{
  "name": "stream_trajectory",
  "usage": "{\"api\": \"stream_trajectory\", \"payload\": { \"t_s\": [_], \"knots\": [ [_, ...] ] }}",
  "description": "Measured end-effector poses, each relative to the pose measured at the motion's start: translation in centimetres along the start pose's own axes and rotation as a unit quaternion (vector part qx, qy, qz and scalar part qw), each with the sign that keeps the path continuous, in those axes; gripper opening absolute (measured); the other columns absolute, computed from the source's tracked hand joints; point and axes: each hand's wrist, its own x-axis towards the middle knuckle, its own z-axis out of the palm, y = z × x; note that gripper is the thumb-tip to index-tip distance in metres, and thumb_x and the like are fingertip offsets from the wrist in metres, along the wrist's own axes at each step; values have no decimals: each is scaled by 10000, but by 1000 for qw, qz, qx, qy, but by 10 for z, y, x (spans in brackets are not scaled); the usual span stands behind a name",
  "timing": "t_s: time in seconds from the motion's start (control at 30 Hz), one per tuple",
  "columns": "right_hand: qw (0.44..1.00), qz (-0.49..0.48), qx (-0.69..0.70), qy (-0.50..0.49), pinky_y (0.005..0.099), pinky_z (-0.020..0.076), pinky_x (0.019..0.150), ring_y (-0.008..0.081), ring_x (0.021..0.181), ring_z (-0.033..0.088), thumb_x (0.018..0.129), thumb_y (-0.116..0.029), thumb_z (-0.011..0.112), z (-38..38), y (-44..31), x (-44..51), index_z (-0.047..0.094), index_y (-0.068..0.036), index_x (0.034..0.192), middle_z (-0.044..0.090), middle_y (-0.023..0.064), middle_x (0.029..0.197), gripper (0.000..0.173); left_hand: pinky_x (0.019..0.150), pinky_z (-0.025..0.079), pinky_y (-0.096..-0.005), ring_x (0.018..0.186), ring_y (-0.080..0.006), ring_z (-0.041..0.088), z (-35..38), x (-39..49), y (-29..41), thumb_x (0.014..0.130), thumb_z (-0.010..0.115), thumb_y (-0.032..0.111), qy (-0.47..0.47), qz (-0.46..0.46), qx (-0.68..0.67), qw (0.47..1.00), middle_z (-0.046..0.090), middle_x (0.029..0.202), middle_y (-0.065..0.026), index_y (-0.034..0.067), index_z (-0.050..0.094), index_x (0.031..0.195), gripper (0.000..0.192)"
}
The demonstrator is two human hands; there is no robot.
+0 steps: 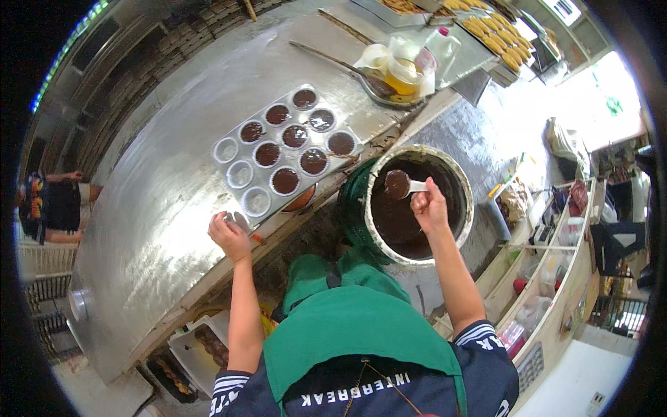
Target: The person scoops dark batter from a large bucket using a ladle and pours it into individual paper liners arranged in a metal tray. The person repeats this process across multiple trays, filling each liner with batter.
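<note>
My right hand point(430, 207) grips the pale handle of a measuring scoop point(398, 184) full of dark brown batter. The scoop is over a large green bucket point(355, 200) with a batter-smeared rim, and more dark batter point(393, 221) lies inside. On the metal table, a muffin tin point(237, 200) holds white paper liners. Several liners contain glossy dark batter point(268, 155); the three along the left end, such as this paper liner point(240, 174), hold none. At the tin's near left corner is my left hand point(229, 235), fingers curled beside a small grey piece; whether it grips this is unclear.
A long wooden spoon point(333, 61) rests across a dish near a tub of yellow liquid point(404, 77) and a plastic jug point(443, 49). Trays of yellow baked goods point(500, 39) stand farther back. Shelving point(552, 260) is at right; another person point(57, 206) stands across the metal table point(156, 172).
</note>
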Motion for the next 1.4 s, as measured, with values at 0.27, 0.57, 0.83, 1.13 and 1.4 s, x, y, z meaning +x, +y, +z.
{"api": "stream_trajectory", "payload": {
  "t_s": [0.27, 0.57, 0.83, 1.13, 1.4],
  "knots": [
    [988, 40, -48, -138, 256, 330, 445, 139, 463, 444, 994, -347, 516, 170, 3, -7, 451, -127, 697, 431, 0, 498, 376, 949, 379, -452, 1094, -325, 482, -6, 0, 2, 792, 522, -74, 23, -8, -29, 999, 532, 1096, -151, 44, 556, 1063, 297],
    [908, -28, -358, -215, 258, 359, 458, 117, 480, 490, 998, -312, 524, 247, 144, 1, 564, -74, 702, 549, 21, 544, 382, 943, 381, -460, 1082, -345, 466, -13, 1, -6, 779, 530, -89, 8, -16, -89, 996, 517, 1116, -152, 51, 541, 1075, 328],
    [681, -336, -571, -312, 319, 421, 508, 200, 510, 542, 951, -185, 600, 250, 161, -22, 640, -11, 894, 566, 126, 607, 188, 958, 383, -448, 1098, -345, 460, -15, 1, -7, 759, 543, -98, -7, -17, -118, 993, 517, 1129, -137, 57, 539, 1085, 361],
    [627, -449, -561, -302, 308, 433, 513, 218, 564, 562, 919, -123, 636, 258, 147, -40, 649, 2, 927, 609, 124, 719, 126, 973, 376, -456, 1111, -345, 455, -14, 2, -9, 770, 546, -92, -22, -13, -124, 992, 518, 1132, -138, 51, 542, 1088, 349],
    [633, -471, -538, -296, 400, 467, 563, 361, 645, 600, 847, -85, 693, 256, 146, -45, 637, 2, 938, 615, 175, 731, 138, 969, 379, -455, 1111, -344, 460, -14, 1, -8, 783, 550, -79, -24, -6, -130, 991, 520, 1133, -143, 47, 547, 1088, 331]
  ]
}}
